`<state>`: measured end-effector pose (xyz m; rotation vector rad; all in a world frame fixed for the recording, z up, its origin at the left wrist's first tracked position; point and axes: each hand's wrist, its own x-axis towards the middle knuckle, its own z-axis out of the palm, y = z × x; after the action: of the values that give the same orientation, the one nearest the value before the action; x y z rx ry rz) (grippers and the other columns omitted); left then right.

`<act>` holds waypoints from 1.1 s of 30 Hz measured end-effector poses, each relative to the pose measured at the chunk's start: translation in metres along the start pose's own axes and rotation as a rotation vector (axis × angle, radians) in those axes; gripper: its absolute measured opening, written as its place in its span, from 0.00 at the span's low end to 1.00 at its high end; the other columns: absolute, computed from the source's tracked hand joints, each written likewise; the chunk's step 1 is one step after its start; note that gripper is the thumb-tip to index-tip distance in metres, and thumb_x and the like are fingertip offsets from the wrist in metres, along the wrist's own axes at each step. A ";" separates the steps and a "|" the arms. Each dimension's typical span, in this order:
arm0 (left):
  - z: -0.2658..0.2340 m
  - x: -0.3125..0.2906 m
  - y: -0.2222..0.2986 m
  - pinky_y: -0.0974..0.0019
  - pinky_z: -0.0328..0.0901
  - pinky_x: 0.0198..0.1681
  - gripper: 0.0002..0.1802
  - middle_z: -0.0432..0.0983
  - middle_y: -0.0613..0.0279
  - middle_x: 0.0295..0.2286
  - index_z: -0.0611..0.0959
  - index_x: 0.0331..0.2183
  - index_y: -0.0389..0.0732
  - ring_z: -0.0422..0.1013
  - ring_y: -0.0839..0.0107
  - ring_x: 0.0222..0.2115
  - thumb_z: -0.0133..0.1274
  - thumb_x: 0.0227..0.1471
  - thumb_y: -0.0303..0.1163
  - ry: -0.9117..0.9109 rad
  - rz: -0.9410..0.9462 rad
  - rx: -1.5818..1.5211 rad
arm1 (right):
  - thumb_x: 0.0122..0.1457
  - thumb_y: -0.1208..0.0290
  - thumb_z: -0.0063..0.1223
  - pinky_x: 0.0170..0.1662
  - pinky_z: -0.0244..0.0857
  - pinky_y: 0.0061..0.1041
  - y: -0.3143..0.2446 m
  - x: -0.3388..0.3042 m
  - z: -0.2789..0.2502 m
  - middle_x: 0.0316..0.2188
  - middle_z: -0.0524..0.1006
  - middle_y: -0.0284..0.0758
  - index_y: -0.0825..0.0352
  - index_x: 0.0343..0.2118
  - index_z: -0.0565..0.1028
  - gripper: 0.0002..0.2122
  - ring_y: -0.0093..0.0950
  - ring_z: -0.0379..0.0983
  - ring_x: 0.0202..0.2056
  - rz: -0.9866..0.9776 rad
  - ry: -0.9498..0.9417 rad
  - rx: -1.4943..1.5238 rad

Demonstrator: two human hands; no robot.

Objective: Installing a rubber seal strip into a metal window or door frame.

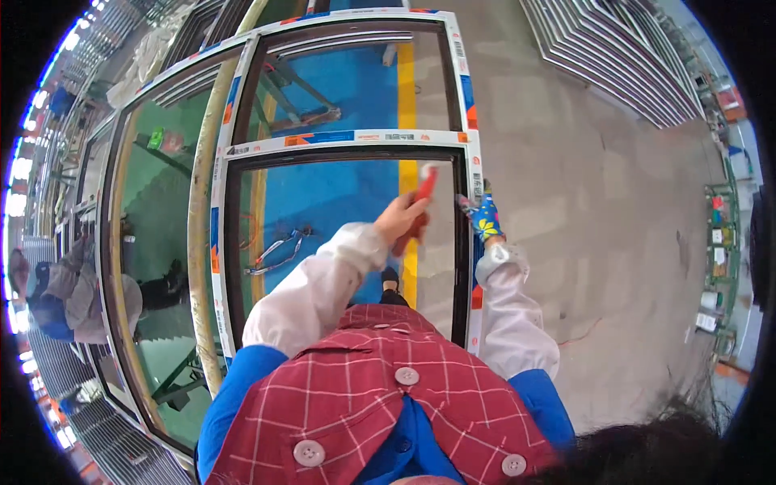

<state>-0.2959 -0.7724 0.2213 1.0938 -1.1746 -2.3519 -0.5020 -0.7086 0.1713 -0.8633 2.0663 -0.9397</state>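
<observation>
My left hand (399,220) is bare and closed around a red tool (427,187) with a pale tip, slightly blurred, so its exact kind is unclear. It is above the opening of a large window frame (368,136), near the right side. White and printed orange-and-blue film covers the frame's faces, and dark strips line its openings. My right hand (483,218), in a blue flowered glove, grips the frame's right rail, thumb toward the inside and fingers on the outer side. White sleeve covers are on both forearms.
A pale worn bar (208,194) runs along the frame's left side. Through the opening show a blue floor with a yellow stripe (408,279) and a cable-like item (279,252). Another person (77,303) is at far left. Stacked metal profiles (614,61) lie upper right; a green rack (719,242) stands far right.
</observation>
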 end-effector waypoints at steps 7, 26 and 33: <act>0.026 0.066 0.014 0.72 0.56 0.11 0.12 0.63 0.66 0.17 0.70 0.34 0.39 0.59 0.78 0.11 0.44 0.53 0.38 0.143 -0.082 -0.117 | 0.51 0.62 0.56 0.15 0.51 0.17 0.025 0.019 0.003 0.21 0.75 0.28 0.63 0.44 0.70 0.18 0.14 0.60 0.15 -0.045 -0.050 0.106; -0.163 -0.052 -0.008 0.72 0.53 0.09 0.16 0.62 0.69 0.14 0.71 0.32 0.41 0.57 0.79 0.08 0.43 0.55 0.45 0.771 0.224 -0.447 | 0.49 0.51 0.57 0.22 0.55 0.28 0.037 0.025 -0.001 0.14 0.66 0.29 0.68 0.28 0.74 0.20 0.22 0.58 0.17 -0.046 0.054 -0.024; -0.159 -0.037 0.005 0.72 0.51 0.09 0.15 0.60 0.69 0.14 0.66 0.30 0.44 0.55 0.79 0.09 0.41 0.57 0.46 0.742 0.242 -0.616 | 0.50 0.54 0.57 0.23 0.55 0.26 0.040 0.021 -0.006 0.17 0.70 0.27 0.67 0.28 0.74 0.18 0.20 0.60 0.19 -0.010 0.090 -0.079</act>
<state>-0.1541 -0.8436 0.1838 1.3023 -0.2664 -1.6736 -0.5292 -0.7029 0.1354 -0.8870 2.1901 -0.9227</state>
